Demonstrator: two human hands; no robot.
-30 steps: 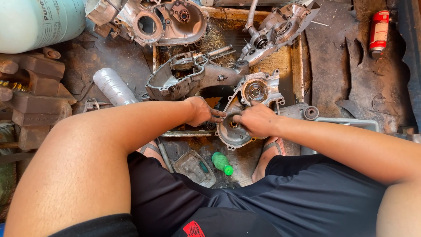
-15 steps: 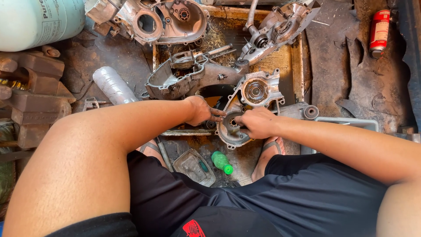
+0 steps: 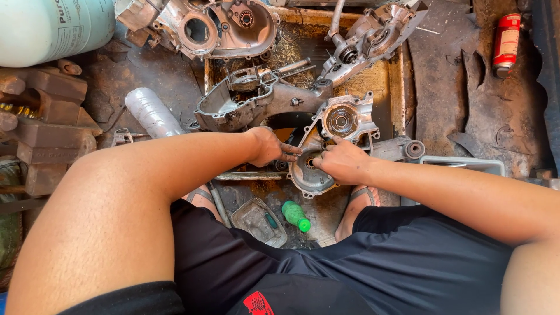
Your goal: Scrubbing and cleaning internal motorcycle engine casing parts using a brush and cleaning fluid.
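**Both hands on an engine case half**

Nearest, below the hands, a green bottle lies on the floor between the person's sandalled feet, with a small grey cover just to its left.

The left hand and right hand meet over the case, a pale metal engine half lying flat in a rusty tray. The left hand's fingers are curled, their tips at the case's left edge; whether they pinch anything cannot be told. The right hand rests on the case's near round end, fingers bent and pressed to the metal, gripping nothing that shows. The case's far end, with its bearing, stands clear beyond the right hand's knuckles.

Just past the left hand lies a second, darker case. Left of it a plastic-wrapped roll leans on the floor. Farther on, beyond both hands, sit two more cases: one with a large round hole, one with a shaft. Far left is a pale gas cylinder; far right, a red can.
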